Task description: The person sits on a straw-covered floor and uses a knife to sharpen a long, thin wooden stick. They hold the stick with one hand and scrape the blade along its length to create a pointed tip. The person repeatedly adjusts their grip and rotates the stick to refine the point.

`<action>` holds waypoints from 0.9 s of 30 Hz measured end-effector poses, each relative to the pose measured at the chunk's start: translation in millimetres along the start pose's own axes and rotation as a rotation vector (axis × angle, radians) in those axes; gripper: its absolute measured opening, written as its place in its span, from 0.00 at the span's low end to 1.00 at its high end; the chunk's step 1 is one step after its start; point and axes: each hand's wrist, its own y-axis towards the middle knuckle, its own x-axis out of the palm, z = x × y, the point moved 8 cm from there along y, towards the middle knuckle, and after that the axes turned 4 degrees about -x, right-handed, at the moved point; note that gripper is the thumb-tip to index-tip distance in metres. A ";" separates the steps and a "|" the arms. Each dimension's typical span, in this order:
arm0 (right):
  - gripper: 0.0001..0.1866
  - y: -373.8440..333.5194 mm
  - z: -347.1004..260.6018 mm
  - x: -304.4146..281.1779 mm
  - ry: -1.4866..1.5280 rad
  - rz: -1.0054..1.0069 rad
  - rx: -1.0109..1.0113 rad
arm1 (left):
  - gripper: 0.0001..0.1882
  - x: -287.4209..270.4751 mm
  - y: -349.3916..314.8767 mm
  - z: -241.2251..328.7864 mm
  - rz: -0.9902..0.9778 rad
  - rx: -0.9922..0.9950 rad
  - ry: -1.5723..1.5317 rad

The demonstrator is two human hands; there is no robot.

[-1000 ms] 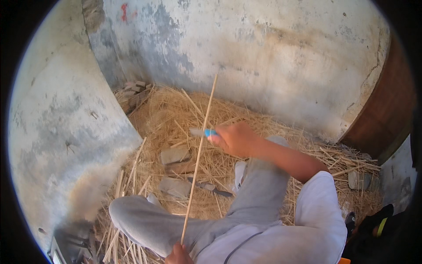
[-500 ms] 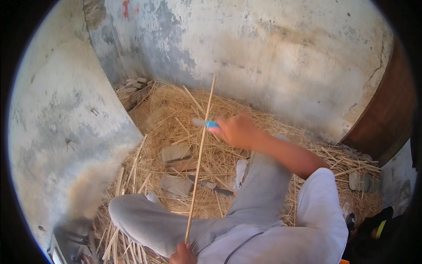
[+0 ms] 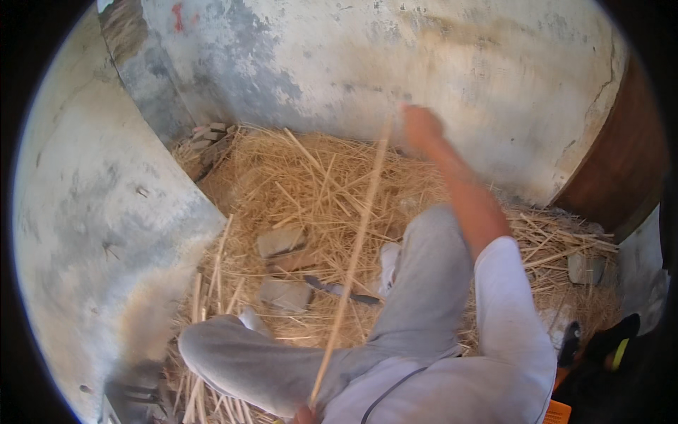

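A long, thin wooden stick [image 3: 353, 261] slants up from my lap across the view, smeared by motion. At the lower edge my left hand [image 3: 304, 415] is closed round its near end, mostly cut off by the frame. My right hand [image 3: 424, 131] is stretched far forward, closed and blurred, beside the stick's far tip. Half a second ago a blue-handled knife showed in it; now the fist hides the handle, and only a faint grey smear shows by the fingers. A dark, flat, blade-like tool [image 3: 342, 290] lies on the ground between my legs.
Straw and split sticks [image 3: 339, 169] cover the ground around my crossed legs. Stone blocks [image 3: 284, 294] lie in front of me. Worn walls [image 3: 452, 78] rise ahead and at left [image 3: 106, 191]. A rusty brown panel [image 3: 621, 155] stands at right, above a black item with a yellow strip [image 3: 607, 353].
My right hand has moved forward and right, from the stick's upper part to near its tip. The stick has swung right at its far end. The blue handle no longer shows.
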 end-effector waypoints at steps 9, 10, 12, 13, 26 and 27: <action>0.39 -41.9 -32.4 23.2 0.466 -0.241 0.118 | 0.13 -46.7 -62.2 124.2 0.275 0.446 0.598; 0.39 -45.6 -46.1 15.2 0.548 -0.161 0.086 | 0.12 -54.8 -65.2 147.4 0.259 0.574 0.493; 0.39 -51.9 -70.6 4.0 0.720 -0.004 0.017 | 0.09 -46.3 -59.8 142.9 0.520 0.853 0.667; 0.38 -56.7 -79.1 -5.2 0.767 0.078 -0.016 | 0.09 -40.4 -61.6 141.8 0.641 0.995 0.749; 0.25 -93.9 -108.9 -25.7 0.411 0.044 -0.380 | 0.09 -49.6 -35.0 119.3 0.364 0.605 0.530; 0.25 -93.5 -112.7 -26.6 0.354 0.019 -0.407 | 0.09 -52.2 -37.7 116.0 0.367 0.609 0.534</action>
